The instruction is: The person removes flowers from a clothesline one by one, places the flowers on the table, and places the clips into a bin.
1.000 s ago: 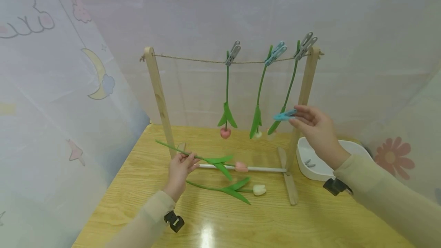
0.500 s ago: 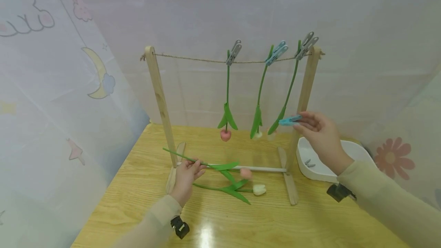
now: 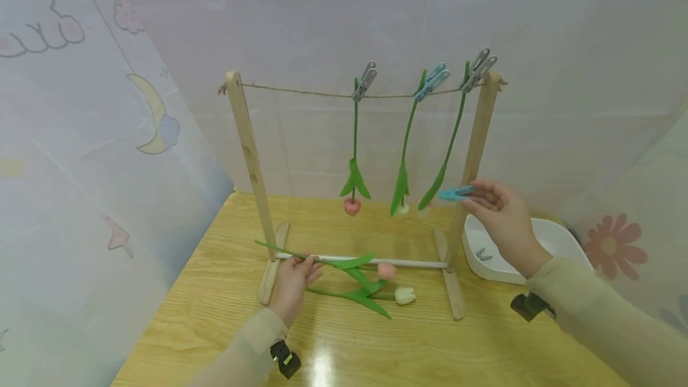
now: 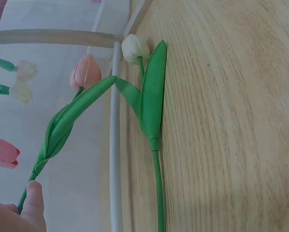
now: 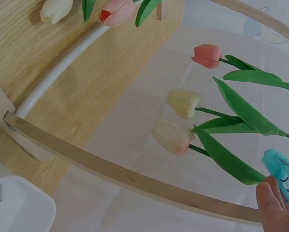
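My left hand [image 3: 292,285] pinches the green stem of a pink tulip [image 3: 386,271], held above the table. Beneath it a white tulip [image 3: 405,296] lies on the wood, as the left wrist view also shows. In front of the right post, my right hand [image 3: 502,220] holds a blue clothespin [image 3: 455,193] between thumb and fingers. Three tulips hang heads down from a twine line [image 3: 301,92]: a darker pink tulip [image 3: 352,206] under a grey clothespin [image 3: 365,82], a white one under a blue clothespin [image 3: 432,82], and a pale pink one under another grey clothespin [image 3: 479,71].
A wooden frame with a left post [image 3: 249,160], a right post [image 3: 480,130] and a white bottom rod [image 3: 414,264] stands on the table [image 3: 376,351]. Right of it sits a white tray [image 3: 564,243] with a small grey clothespin [image 3: 483,254]. Printed cloth hangs behind.
My left hand has moved right and lower with the pink tulip, whose head came down near the white one. My right hand has shifted slightly right and down, still holding the blue clothespin.
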The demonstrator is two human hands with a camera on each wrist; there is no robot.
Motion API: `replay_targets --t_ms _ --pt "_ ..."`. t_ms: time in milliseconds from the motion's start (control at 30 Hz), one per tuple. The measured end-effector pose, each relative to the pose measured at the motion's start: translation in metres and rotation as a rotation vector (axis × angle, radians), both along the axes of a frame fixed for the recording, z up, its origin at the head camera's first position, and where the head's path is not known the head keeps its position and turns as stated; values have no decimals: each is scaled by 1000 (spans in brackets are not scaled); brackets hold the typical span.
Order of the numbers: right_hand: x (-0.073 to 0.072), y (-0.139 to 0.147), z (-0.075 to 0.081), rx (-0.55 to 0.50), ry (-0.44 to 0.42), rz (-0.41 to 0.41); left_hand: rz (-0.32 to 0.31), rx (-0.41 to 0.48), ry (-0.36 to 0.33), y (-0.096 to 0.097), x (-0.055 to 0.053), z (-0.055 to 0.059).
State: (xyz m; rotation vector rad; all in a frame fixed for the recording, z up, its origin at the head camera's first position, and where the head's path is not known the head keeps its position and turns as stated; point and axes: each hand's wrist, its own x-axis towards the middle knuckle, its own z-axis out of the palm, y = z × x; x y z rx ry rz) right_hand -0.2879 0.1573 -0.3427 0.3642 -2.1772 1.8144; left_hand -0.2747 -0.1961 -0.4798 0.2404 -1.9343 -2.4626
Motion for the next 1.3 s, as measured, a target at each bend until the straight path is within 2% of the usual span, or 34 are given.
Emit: replay_targets --t_ms 333,933,1167,1300 --pt "2 2 -14 -61 -17 -4 13 36 -16 3 1 -4" --pt "7 12 -26 37 -58 -34 -1 65 -71 7 0 -17" --pt "8 18 -30 89 -75 -75 15 132 -112 9 -2 -26" --pt "8 21 -32 96 -89 -87 3 132 -112 12 -3 -30"
